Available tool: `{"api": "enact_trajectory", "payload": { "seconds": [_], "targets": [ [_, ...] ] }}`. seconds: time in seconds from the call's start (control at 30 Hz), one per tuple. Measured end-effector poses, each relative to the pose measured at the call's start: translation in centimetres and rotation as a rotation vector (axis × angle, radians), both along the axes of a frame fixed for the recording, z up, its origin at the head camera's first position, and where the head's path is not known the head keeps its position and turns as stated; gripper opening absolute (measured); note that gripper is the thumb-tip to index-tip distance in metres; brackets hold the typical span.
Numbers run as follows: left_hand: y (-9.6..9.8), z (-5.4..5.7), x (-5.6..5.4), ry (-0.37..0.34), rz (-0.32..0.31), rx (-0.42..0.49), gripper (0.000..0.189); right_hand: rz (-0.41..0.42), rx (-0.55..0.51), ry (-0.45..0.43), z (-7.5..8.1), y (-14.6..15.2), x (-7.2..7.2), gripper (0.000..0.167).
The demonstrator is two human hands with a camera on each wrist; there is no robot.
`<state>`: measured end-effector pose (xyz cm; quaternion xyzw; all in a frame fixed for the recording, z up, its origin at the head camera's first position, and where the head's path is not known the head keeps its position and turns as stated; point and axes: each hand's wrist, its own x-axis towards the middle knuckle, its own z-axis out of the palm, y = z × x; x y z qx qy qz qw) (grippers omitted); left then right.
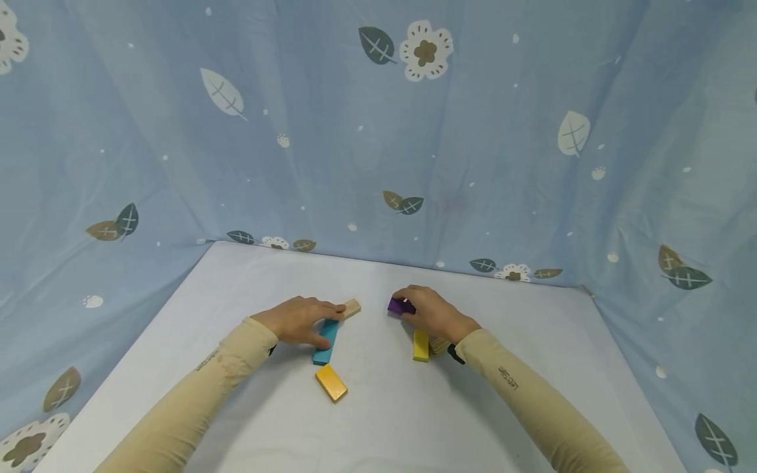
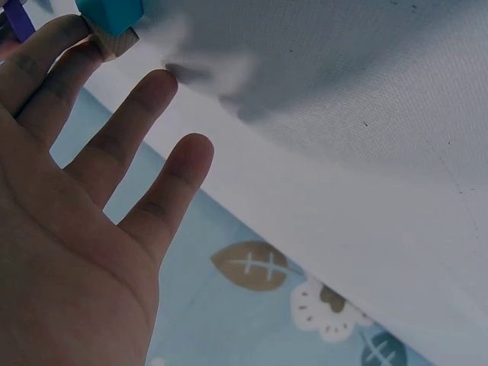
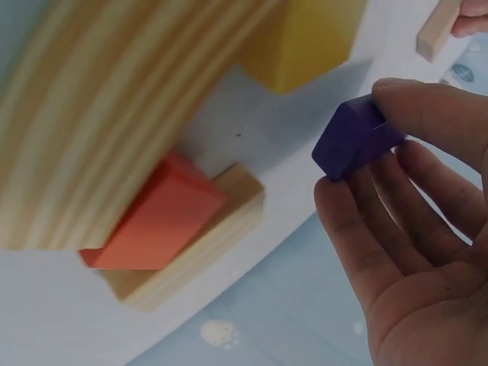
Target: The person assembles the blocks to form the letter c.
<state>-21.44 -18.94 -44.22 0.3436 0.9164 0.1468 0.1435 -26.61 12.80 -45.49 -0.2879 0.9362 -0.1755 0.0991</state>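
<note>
My left hand (image 1: 298, 320) spreads over a blue block (image 1: 325, 345) lying on the white surface, thumb on its side. Its fingertips touch a plain wooden block (image 1: 351, 309) at the blue block's far end. In the left wrist view the fingers (image 2: 126, 130) are mostly straight, and the thumb is hidden. My right hand (image 1: 434, 313) pinches a purple block (image 1: 399, 306) between thumb and fingers; the right wrist view shows this purple block (image 3: 347, 141) tilted in the grip. A yellow block (image 1: 421, 345) lies just below the right hand.
An orange-yellow block (image 1: 331, 383) lies nearer than the blue one. Beside the yellow block, wooden pieces (image 1: 438, 345) sit partly under the right wrist. The right wrist view shows a red block (image 3: 164, 217) against a wooden block (image 3: 244, 198). A blue patterned cloth (image 1: 355, 131) surrounds the surface.
</note>
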Motion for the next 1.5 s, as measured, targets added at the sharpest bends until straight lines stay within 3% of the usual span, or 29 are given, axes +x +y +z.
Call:
{"api": "enact_trajectory", "payload": {
  "seconds": [0.5,0.83,1.5],
  "targets": [
    [0.1,-0.2,-0.3,-0.004,0.014,-0.026,0.063,0.096,-0.032,0.070,0.3,-2.0,-0.8,0.043],
    [0.1,-0.3,-0.2,0.000,0.002,-0.019,0.063,0.111,-0.032,0.090,0.0,-3.2,-1.2,0.041],
    [0.1,-0.1,-0.2,0.002,-0.004,-0.004,0.063,0.134,0.033,0.045,-0.9,-5.1,-1.8,0.039]
  ]
}}
